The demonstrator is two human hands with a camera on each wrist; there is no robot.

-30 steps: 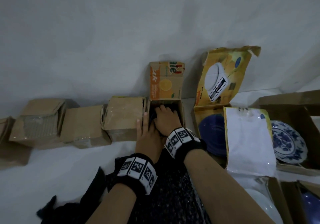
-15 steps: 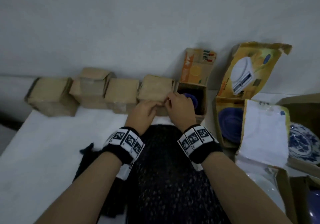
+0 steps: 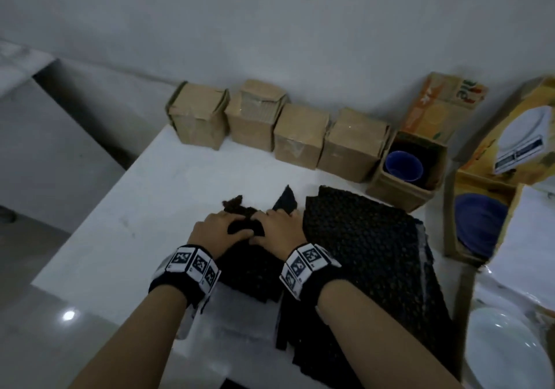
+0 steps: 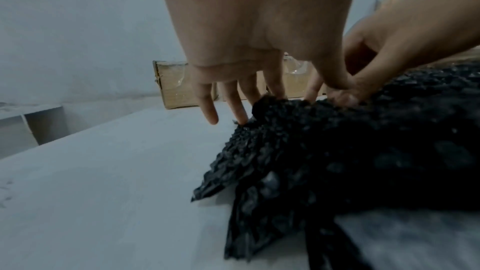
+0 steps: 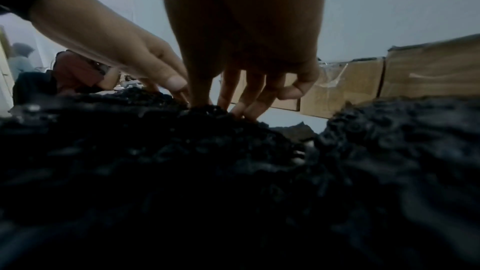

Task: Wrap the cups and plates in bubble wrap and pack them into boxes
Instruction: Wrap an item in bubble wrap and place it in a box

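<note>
White tabletop point(image 3: 126, 208) meets a plain grey wall point(image 3: 270, 22), with taped brown cardboard boxes point(image 3: 300, 136) lining its far edge. Near the front edge, the left hand point(image 3: 217, 232) and right hand point(image 3: 277, 229) both pinch a crumpled black bubble wrap sheet point(image 3: 249, 265).

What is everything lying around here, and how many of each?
Closed cardboard boxes: four, brown, in a row along the wall.
Open small box: one, brown with an orange flap, right of the row.
Cup: one, blue, inside that open box.
Yellow box: one, open, further right, holding a blue plate.
White plate: one, at the bottom right corner.
Bubble wrap: black; a flat stack plus a crumpled piece under the hands; sheet count unclear.
Table: one, white.
Wrist bands: two, black with printed markers.
Left hand: grips the crumpled wrap.
Right hand: pinches the same piece.
</note>
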